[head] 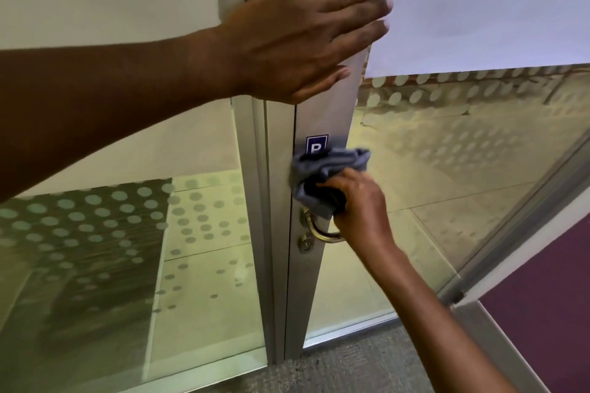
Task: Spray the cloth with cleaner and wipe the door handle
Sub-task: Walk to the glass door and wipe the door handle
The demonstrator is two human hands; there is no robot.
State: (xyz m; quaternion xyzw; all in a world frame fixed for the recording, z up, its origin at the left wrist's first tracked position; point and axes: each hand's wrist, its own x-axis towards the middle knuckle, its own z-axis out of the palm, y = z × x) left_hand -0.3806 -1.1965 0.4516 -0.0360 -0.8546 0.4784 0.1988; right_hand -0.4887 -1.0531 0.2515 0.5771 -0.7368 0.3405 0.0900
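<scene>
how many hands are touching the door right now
2. The left hand lies flat on the metal door frame, high up; the right hand presses a grey cloth just above the handle.

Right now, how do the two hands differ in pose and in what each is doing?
The left hand lies flat and open, fingers spread, pressed on the metal door frame high up; the right hand is curled shut lower down. The left hand holds nothing; the right hand grips a grey cloth just above the brass door handle. Both are bare and at the same door edge.
</scene>
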